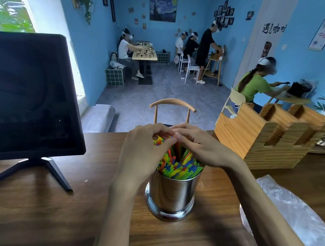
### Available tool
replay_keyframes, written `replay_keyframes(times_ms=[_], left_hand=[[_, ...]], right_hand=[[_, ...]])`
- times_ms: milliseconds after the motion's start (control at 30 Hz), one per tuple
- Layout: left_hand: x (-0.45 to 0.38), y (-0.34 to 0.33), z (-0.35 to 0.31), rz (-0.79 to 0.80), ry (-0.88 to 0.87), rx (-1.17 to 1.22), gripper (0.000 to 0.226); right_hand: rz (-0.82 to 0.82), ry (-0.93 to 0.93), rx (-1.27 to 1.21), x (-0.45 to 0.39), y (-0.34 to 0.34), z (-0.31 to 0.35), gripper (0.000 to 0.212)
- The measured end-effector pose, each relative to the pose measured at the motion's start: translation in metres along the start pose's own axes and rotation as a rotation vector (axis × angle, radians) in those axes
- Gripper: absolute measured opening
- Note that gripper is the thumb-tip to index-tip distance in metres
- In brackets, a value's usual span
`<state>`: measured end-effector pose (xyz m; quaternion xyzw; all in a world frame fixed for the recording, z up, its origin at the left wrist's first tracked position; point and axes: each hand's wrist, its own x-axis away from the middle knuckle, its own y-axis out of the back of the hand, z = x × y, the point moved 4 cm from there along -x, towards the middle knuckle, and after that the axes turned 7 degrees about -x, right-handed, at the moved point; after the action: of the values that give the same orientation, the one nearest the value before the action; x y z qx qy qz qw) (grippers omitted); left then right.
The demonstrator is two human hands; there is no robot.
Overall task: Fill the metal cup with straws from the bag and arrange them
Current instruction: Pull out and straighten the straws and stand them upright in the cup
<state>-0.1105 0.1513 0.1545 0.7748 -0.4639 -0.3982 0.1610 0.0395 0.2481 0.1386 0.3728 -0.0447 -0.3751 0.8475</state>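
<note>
A shiny metal cup (171,195) stands upright on the wooden table (49,213), packed with colourful straws (179,169) in green, yellow, blue and red. My left hand (142,152) and my right hand (200,145) meet above the cup, fingers curled round a taller bunch of straws that rises from its middle. Only a few bright tips of that bunch show between my left fingers. A clear plastic bag (286,208) lies crumpled on the table at the right, beside my right forearm.
A dark monitor (28,92) on a black stand fills the left side. A wooden compartment box (267,136) sits to the right of the cup. A chair back (172,107) rises beyond the table's far edge. Several people work at tables farther back.
</note>
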Motion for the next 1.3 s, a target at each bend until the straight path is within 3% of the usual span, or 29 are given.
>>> replay_keyframes(times_ms=[167, 367, 633, 1100, 1300], left_hand=[[0.003, -0.002, -0.014, -0.051, -0.091, -0.067, 0.01], [0.008, -0.025, -0.027, 0.183, -0.164, -0.19, 0.021], [0.006, -0.032, -0.028, 0.16, -0.141, -0.179, 0.022], [0.005, -0.03, -0.023, 0.353, -0.168, -0.105, 0.017], [0.005, -0.029, -0.024, 0.333, -0.183, -0.155, 0.012]], right_hand=[[-0.227, -0.004, -0.4, 0.008, 0.01, -0.002, 0.037], [-0.304, -0.108, -0.674, 0.009, 0.0, -0.011, 0.052], [-0.334, -0.116, -0.722, 0.011, -0.004, -0.01, 0.05], [-0.306, -0.095, -0.709, 0.011, -0.005, -0.008, 0.055], [-0.307, -0.085, -0.699, 0.011, -0.005, -0.007, 0.055]])
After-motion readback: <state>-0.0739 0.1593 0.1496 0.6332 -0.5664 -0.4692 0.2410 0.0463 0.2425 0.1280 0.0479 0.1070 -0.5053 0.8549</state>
